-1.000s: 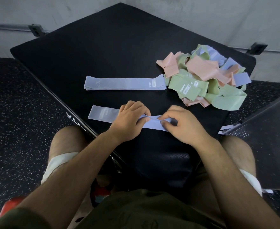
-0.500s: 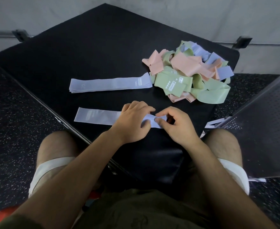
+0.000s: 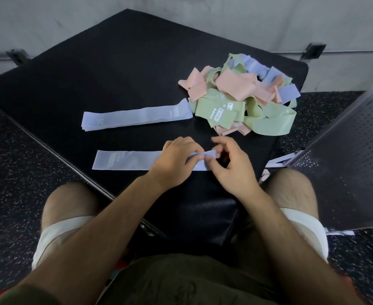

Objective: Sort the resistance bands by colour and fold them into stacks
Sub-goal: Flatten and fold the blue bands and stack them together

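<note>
Evidently the folding step was in hand: a lavender band (image 3: 124,160) lay flat along the near edge of the desk (image 3: 115,62), its right end lifted and doubled over. The left hand (image 3: 176,164) pinched that end with curled fingers; the right hand (image 3: 231,170) nipped it between thumb and finger. Next, I judged, the fold wanted carrying leftward and squaring, then joining the lavender stack (image 3: 137,117) behind, which touched the unsorted pile (image 3: 242,95).
</note>
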